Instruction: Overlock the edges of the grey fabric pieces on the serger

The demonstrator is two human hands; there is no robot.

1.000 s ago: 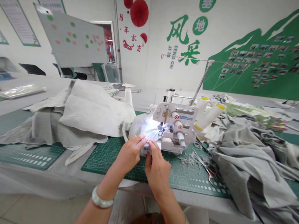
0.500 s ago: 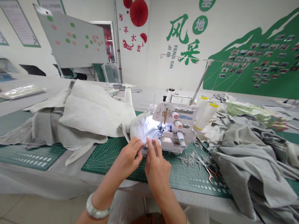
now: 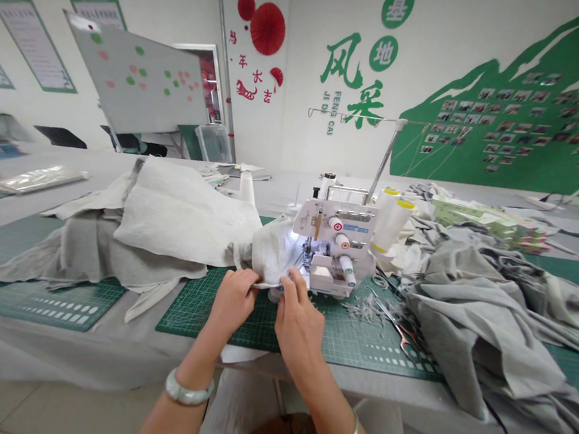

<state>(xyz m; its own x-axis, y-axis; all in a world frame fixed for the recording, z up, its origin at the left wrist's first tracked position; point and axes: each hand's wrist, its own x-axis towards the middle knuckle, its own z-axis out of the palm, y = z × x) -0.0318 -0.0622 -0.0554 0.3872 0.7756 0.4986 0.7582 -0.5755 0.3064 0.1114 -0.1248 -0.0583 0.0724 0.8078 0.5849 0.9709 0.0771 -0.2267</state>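
Note:
A white overlock sewing machine (image 3: 334, 240) stands on a green cutting mat, its lamp lighting the needle area. Pale grey fabric (image 3: 272, 248) lies at its left side and runs up to the presser foot. My left hand (image 3: 236, 300) pinches the fabric's near edge, left of the machine. Close to the needle area, my right hand (image 3: 300, 316) has its fingertips on the same edge, thumb and fingers closed on it. The exact grip of the right fingertips is partly hidden by the hand itself.
Larger light cloth pieces (image 3: 179, 212) spread out on the left. Scissors (image 3: 401, 332) and thread scraps (image 3: 369, 309) lie right of the machine, beside a heap of grey fabric (image 3: 478, 316). White thread cones (image 3: 395, 225) stand behind it.
My left hand has moved left, away from my right hand, drawing the fabric edge out between them. My right hand has shifted slightly left and down.

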